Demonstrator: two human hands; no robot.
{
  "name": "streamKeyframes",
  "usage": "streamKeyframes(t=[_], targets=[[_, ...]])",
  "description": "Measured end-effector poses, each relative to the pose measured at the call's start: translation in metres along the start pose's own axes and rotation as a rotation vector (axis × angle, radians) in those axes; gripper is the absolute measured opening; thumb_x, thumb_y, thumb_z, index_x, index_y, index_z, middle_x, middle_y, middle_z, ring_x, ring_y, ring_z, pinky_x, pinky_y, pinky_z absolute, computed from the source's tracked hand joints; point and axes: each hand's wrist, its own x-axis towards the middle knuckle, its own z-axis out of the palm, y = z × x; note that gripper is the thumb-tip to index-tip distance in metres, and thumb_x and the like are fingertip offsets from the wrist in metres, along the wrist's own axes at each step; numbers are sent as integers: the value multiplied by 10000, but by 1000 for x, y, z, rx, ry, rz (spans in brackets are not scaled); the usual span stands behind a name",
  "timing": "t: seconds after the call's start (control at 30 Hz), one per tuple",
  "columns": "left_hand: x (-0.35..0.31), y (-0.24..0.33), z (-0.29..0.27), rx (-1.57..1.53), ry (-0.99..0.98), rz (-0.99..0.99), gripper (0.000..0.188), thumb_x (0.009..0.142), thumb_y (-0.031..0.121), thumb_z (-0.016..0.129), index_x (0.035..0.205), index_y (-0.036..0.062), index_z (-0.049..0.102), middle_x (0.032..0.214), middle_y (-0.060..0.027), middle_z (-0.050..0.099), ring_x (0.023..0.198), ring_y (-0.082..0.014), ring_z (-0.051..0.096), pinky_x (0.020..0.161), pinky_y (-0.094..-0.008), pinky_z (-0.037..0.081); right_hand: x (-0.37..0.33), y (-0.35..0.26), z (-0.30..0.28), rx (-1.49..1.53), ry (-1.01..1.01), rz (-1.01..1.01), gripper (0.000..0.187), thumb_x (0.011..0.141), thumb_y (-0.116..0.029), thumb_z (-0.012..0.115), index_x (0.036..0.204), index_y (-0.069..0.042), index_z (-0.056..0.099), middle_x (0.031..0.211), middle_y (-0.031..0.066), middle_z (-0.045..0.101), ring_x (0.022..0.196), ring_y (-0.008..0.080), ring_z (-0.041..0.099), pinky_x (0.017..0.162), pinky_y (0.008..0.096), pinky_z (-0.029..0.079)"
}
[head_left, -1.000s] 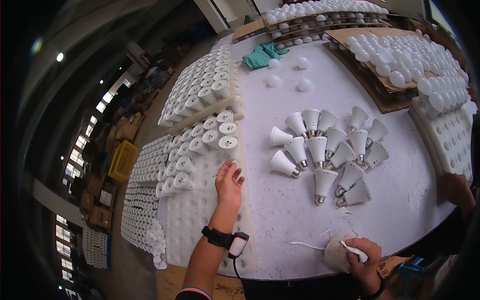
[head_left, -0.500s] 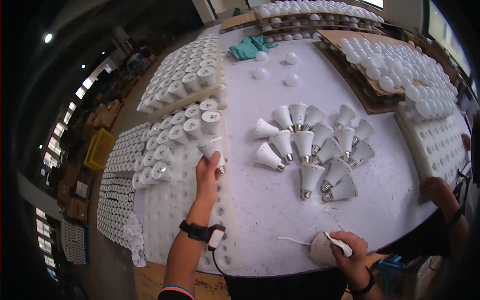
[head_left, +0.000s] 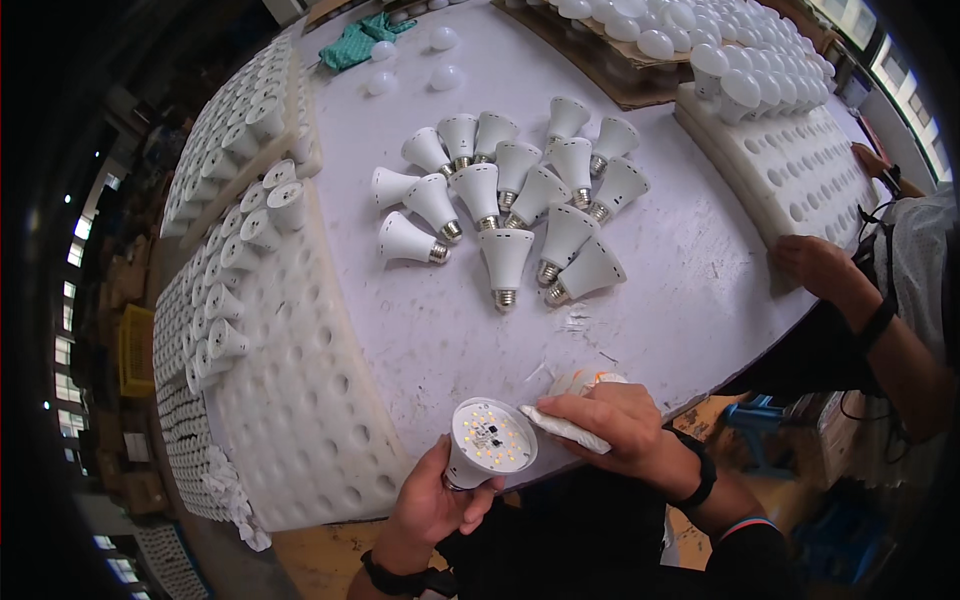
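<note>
My left hand (head_left: 432,503) is closed around a white LED bulb housing (head_left: 494,436), tilted so the round board with small yellow LEDs faces up. Its screw end is hidden by my fingers. Just beside its rim, my right hand (head_left: 622,428) grips a white folded pad (head_left: 566,430) that looks like cloth; whether it touches the rim I cannot tell. Behind my right hand, a pale rounded object with orange marks (head_left: 590,381) shows in part on the table edge. Ahead lies a loose group of several white bulb housings (head_left: 505,262) with metal screw caps.
White foam trays (head_left: 335,400) on the left hold rows of upright housings (head_left: 258,228). Several white domes (head_left: 444,78) and a green cloth (head_left: 362,44) lie at the far side. On the right, a co-worker's hand (head_left: 812,262) touches another foam tray (head_left: 790,190) with domed bulbs.
My left hand has brought the housing from the left foam tray to near my body, turning its LED face up. My right hand has raised the white pad beside it. The view has shifted right.
</note>
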Motion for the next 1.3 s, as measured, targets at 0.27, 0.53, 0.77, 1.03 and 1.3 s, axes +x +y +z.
streamKeyframes(t=[0.27, 0.53, 0.77, 1.03, 1.3], targets=[[5, -3, 6, 79, 91, -58, 450, 915, 382, 261, 1043, 3, 466, 704, -165, 578, 385, -137, 482, 291, -205, 364, -4, 2, 3, -42, -45, -73, 464, 579, -133, 671, 1031, -68, 586, 541, -6, 424, 445, 128, 461, 403, 266, 362], [7, -1, 10, 129, 138, -61, 452, 915, 370, 254, 1031, -10, 470, 691, -169, 578, 393, -154, 503, 286, -212, 360, -2, 2, 0, -59, -75, -50, 463, 577, -135, 659, 1032, -79, 592, 545, -9, 411, 446, 122, 456, 406, 261, 367], [8, -2, 1, 211, 113, -15, 458, 900, 375, 314, 1069, -31, 442, 744, -166, 578, 462, -164, 538, 325, -230, 394, -4, 4, 0, -45, -80, -64, 380, 624, -161, 674, 983, -55, 608, 553, 1, 458, 444, 132, 469, 397, 266, 356], [1, 4, -4, 335, 95, 168, 395, 872, 211, 401, 1159, -59, 393, 984, -185, 553, 736, -247, 603, 522, -313, 521, -6, 6, 1, -51, -92, -42, 329, 595, -116, 681, 906, -41, 601, 566, 15, 467, 454, 150, 487, 410, 281, 375], [-2, 7, 9, 416, 175, 344, 411, 792, 38, 478, 1175, -81, 388, 1100, -187, 508, 962, -272, 550, 723, -365, 527, -6, 5, -1, -55, -153, -16, 274, 595, -111, 692, 841, -51, 587, 582, 26, 488, 479, 171, 519, 433, 283, 406]])
